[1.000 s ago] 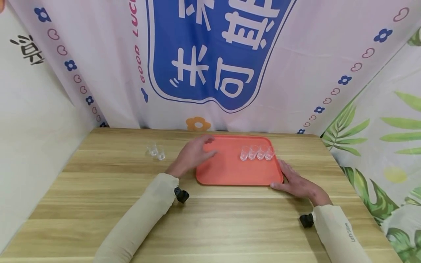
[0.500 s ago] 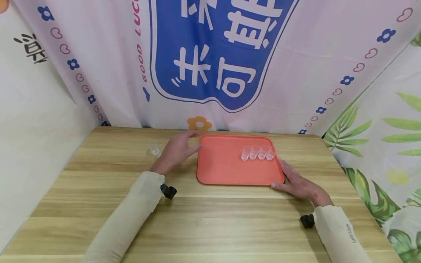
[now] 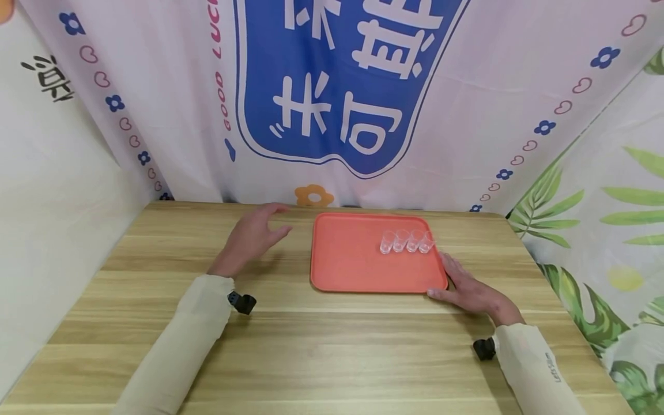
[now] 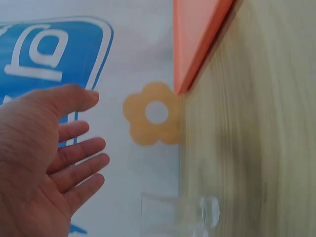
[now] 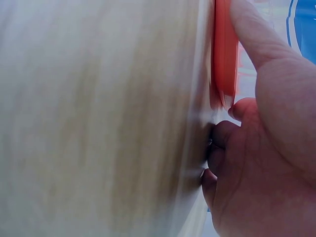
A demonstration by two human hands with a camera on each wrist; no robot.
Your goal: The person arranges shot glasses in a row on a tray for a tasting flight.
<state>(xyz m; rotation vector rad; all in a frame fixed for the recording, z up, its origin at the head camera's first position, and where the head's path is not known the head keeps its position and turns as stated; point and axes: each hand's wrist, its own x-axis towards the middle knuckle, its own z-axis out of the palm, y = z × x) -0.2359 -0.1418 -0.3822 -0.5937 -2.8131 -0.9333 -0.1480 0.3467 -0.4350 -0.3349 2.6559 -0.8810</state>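
My left hand (image 3: 251, 239) is over the left part of the table, thumb spread from the fingers and nothing in its grasp. In the left wrist view a small clear shot glass (image 4: 178, 210) shows beyond and below the fingers; from the head, the hand covers that spot. My right hand (image 3: 469, 288) rests at the near right corner of the orange-red tray (image 3: 353, 279). Its thumb lies at the front edge and its fingers touch the right side. Several clear shot glasses (image 3: 399, 242) stand in a row on the tray's right half.
The wooden table (image 3: 332, 357) backs onto a printed curtain (image 3: 181, 86) with blue and white lettering. A leaf-patterned sheet (image 3: 622, 230) hangs along the right side, a pale wall (image 3: 52, 202) along the left.
My left hand has moved left, from over the tray's left edge to the table where small glasses showed before. The right hand, the tray and the glasses on it stay put.
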